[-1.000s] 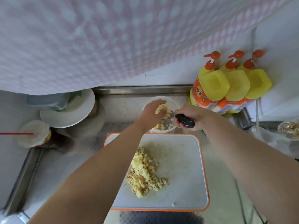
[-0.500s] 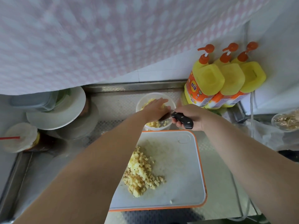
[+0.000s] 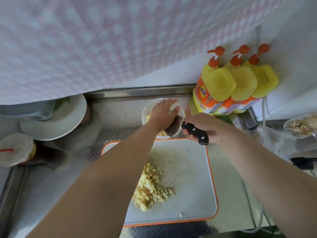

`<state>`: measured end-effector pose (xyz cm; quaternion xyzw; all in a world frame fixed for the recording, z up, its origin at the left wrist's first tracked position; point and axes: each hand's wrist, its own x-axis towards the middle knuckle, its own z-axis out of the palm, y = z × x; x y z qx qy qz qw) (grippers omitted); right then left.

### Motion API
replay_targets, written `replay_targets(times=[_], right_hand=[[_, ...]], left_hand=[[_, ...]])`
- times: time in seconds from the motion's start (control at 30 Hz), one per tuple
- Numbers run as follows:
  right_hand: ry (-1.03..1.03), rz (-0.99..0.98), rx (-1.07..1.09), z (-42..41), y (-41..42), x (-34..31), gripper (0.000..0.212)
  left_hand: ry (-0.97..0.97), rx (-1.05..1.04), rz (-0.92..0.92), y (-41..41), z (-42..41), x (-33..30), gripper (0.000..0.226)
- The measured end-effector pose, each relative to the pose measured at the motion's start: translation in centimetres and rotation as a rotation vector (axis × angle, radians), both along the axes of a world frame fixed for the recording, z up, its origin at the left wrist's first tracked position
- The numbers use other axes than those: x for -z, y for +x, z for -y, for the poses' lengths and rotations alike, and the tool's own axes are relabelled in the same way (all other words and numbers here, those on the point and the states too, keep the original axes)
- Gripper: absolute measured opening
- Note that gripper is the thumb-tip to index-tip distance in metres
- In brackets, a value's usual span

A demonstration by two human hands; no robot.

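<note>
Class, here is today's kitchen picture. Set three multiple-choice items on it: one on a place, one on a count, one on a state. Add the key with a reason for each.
1. Where does the pile of diced pieces lie?
A. on the cutting board
B. on a plate
C. in a cup

2. How many yellow pump bottles stand by the wall?
A. two
B. three
C. four

3. What is the right hand doing?
A. lying flat and open
B. gripping the knife
C. holding a cup

Key: 1 A, the pieces sit on the board's white surface; 2 B, three orange pumps show; 3 B, its fingers curl round the black handle.
</note>
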<state>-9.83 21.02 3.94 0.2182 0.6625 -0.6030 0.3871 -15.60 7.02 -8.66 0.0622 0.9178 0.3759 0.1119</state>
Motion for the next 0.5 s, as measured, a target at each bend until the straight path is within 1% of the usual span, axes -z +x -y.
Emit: replay_targets(times=[0.13, 0.2, 0.4, 0.5], right_hand=[[0.041, -0.016, -0.051, -0.3, 0.4, -0.4, 0.017], [0.053, -0.026, -0.064, -0.6, 0.5, -0.5, 0.019], [0.125, -0.040, -0.148, -2.2, 1.5, -1.0, 0.018], [0.118, -0.051, -0.158, -3.0, 2.3, -1.2, 0.020]], left_hand=[[-0.037, -0.018, -0.029, -0.6, 0.5, 0.3, 0.042], [-0.073, -0.037, -0.052, -0.8, 0.7, 0.2, 0.043], [-0.256, -0.061, -0.105, -0.9, 1.9, 0.5, 0.047], [-0.419, -0.068, -0.147, -0.6, 2.7, 0.6, 0.049]])
